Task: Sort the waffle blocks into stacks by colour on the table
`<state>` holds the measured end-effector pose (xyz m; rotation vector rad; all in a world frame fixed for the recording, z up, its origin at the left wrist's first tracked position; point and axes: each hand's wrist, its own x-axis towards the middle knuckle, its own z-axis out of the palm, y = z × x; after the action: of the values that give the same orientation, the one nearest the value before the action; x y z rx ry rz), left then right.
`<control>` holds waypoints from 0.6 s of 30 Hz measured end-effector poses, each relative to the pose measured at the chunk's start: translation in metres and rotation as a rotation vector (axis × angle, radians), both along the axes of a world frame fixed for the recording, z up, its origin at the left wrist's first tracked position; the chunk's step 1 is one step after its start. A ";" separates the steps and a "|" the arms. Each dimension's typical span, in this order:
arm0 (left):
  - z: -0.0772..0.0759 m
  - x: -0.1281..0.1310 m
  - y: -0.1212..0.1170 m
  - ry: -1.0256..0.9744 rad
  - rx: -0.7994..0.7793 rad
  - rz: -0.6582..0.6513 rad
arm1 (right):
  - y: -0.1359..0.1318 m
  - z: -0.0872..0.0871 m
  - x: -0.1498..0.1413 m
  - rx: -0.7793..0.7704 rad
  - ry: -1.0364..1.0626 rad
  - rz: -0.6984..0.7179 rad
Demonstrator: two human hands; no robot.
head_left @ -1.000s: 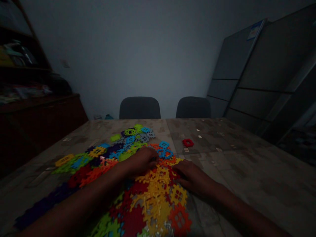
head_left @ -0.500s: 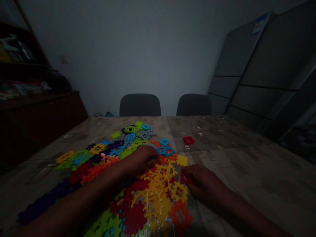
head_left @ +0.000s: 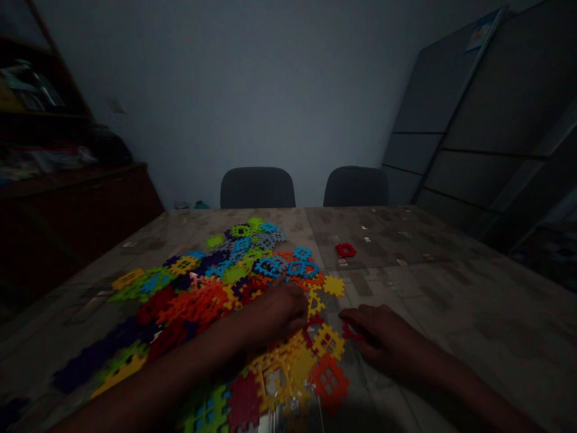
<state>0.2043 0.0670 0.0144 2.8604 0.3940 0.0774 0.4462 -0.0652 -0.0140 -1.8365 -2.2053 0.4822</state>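
Observation:
My left hand (head_left: 285, 308) is over the pile of interlocking plastic building tiles (head_left: 193, 300), fingers curled down among yellow tiles. Whatever its fingertips hold, if anything, is hidden under the hand. At the pile's right edge, my right hand (head_left: 381, 334) is closed on a red building tile (head_left: 352, 331), mostly covered by the fingers. Close by lie a yellow window tile (head_left: 329, 342) and an orange window tile (head_left: 329, 382). A blue tile (head_left: 267, 266) lies just beyond my left hand.
A lone red tile (head_left: 345, 250) lies farther back on the patterned tabletop (head_left: 451, 300). Two dark chairs (head_left: 258, 187) stand behind the far edge. A dark cabinet (head_left: 81, 210) is at the left, and tall grey panels (head_left: 428, 96) at the right.
My left hand has moved right and nearer to me, uncovering a blue tile and red ones behind it. My right hand, with its red tile, has shifted slightly right. The view has tilted slightly.

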 end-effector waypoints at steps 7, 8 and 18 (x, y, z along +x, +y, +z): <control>0.003 0.016 -0.011 0.068 0.025 -0.006 | 0.004 0.008 -0.001 -0.063 0.047 0.003; 0.003 0.019 -0.010 0.085 0.031 -0.012 | 0.005 0.008 -0.002 -0.061 0.071 0.008; -0.002 0.024 -0.005 0.085 0.077 -0.064 | 0.010 -0.002 -0.006 -0.027 0.133 0.048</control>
<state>0.2278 0.0620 0.0120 2.9567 0.3219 -0.0414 0.4404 -0.0549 -0.0165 -1.7147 -2.1682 0.6277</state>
